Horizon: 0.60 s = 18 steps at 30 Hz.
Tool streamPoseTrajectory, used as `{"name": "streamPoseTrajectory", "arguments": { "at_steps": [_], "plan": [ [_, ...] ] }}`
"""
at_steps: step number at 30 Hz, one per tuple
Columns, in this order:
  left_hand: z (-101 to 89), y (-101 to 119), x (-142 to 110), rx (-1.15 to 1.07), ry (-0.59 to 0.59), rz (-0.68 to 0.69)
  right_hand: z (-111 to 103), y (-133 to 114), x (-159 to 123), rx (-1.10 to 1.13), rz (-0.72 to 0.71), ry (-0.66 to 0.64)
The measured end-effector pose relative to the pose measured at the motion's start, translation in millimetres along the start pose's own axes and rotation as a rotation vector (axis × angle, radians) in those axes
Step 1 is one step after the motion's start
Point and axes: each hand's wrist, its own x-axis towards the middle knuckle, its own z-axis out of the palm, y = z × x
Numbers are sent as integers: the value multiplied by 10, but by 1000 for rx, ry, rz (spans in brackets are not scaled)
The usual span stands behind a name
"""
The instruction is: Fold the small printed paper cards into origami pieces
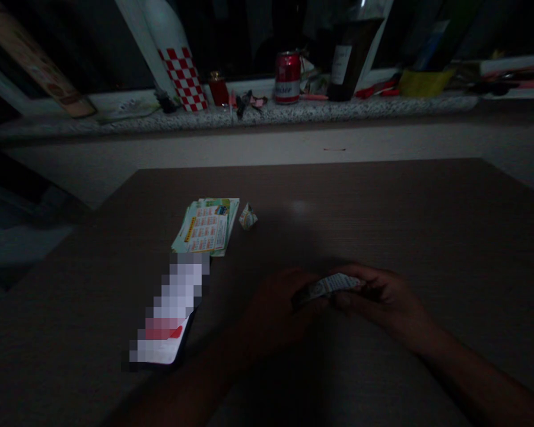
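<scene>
Between my two hands is a narrow folded piece of printed paper [333, 285], tilted a little above the table. My left hand [281, 305] grips its left end, with fingers and thumb closed and dim in shadow. At the other end my right hand [389, 302] pinches the paper between thumb and fingers. A small pointed folded-paper piece [248, 217] stands farther back on the table. Beside it lies a stack of printed calendar cards [207, 228]. Left of my left hand rests a phone [171, 311] with a lit, blurred-out screen.
The dark wooden table [382, 201] ends at a wall. A speckled stone sill [249, 118] above it carries a red can [287, 77], a red-and-white checkered bottle [184, 74], a dark bottle [345, 65], a yellow container [425, 82] and small clutter. The room is dim.
</scene>
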Motion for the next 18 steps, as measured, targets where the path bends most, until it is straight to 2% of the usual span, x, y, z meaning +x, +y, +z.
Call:
{"name": "streamPoseTrajectory", "arguments": {
  "at_steps": [8,18],
  "plan": [
    [38,28,0,-81,-42,-90,69,12,-23,-116,-50,99],
    [7,64,-11,-42,-92,-83,67,39,-48,-267,-96,90]
  ]
}}
